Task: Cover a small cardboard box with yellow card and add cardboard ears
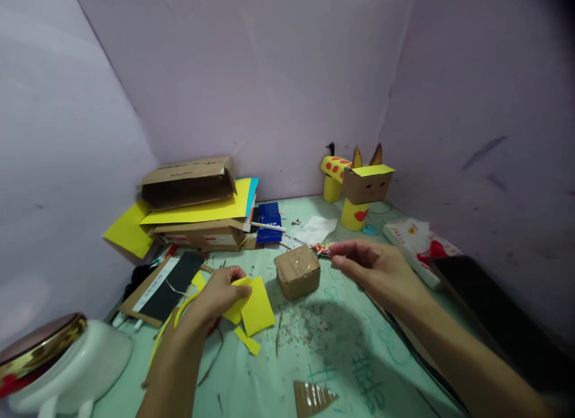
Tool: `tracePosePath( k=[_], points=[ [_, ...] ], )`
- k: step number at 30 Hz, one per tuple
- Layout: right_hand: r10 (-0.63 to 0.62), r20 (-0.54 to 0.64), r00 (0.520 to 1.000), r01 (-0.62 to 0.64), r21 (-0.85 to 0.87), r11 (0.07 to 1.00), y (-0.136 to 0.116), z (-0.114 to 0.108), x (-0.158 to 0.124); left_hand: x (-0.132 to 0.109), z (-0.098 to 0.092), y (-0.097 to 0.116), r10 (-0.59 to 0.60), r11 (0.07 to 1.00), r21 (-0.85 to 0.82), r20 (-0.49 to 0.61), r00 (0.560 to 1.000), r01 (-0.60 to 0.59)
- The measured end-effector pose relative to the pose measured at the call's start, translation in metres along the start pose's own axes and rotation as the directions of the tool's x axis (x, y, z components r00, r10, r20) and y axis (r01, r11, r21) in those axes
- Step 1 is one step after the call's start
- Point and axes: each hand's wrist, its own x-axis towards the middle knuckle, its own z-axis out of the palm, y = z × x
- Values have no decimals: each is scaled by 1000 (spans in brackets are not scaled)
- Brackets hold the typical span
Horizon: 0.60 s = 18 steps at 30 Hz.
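Observation:
My left hand (227,292) is closed on yellow paper pieces (257,307), pinched between thumb and fingers. A narrow yellow paper strip (247,340) lies just below them. To the right stands a small brown cardboard box (297,272) with shiny tape or glue on top; neither hand touches it. Beyond its right corner, my right hand (371,265) has thumb and forefinger drawn together at a small colourful patterned thing (321,248). Its kind is too small to make out, and the fingers cover its right end.
Behind on the left are cardboard boxes (188,187) with yellow sheets. A spotted yellow paper animal (354,214) with a box head stands back right. A dark flat slab (494,310) lies right, a white pot-like container (90,358) front left. Scraps and a cardboard piece (309,399) lie in front.

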Motion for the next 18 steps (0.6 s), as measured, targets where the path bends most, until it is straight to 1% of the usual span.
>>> tracePosePath(
  k=[2,3,5,6,10,12,13,14,15,16,17,18],
  points=[
    [35,112,993,-45,83,996,-3,2,-5,-7,-10,3,25,972,-235,86,996,-4],
    [57,155,986,-73,96,993,-4,3,-7,-10,-13,4,39,930,-367,126,991,10],
    [90,224,970,-111,82,990,-5,8,-11,-14,-15,6,67,810,-583,192,979,59],
    [96,257,962,-118,68,991,-5,12,-14,-14,-14,7,79,759,-646,217,973,83],
    [140,386,912,-149,-7,989,-4,32,-27,-18,-2,12,154,645,-758,253,955,97],
    [173,390,904,-189,3,982,-2,40,-31,-20,0,15,183,621,-778,259,948,93],
    [186,376,908,-214,34,976,-1,42,-32,-21,-1,16,187,633,-769,266,946,91],
    [196,357,913,-238,77,968,0,42,-31,-21,-4,16,182,669,-738,278,943,89],
    [207,335,919,-261,124,957,-1,41,-30,-21,-7,15,160,725,-684,276,948,77],
    [219,319,922,-281,164,946,-2,37,-27,-20,-12,14,122,791,-610,236,964,50],
    [232,305,924,-297,188,936,-3,33,-23,-20,-16,13,83,853,-522,152,985,9],
    [238,298,924,-304,197,932,-5,28,-18,-19,-19,12,58,899,-437,35,998,-37]
  ],
)
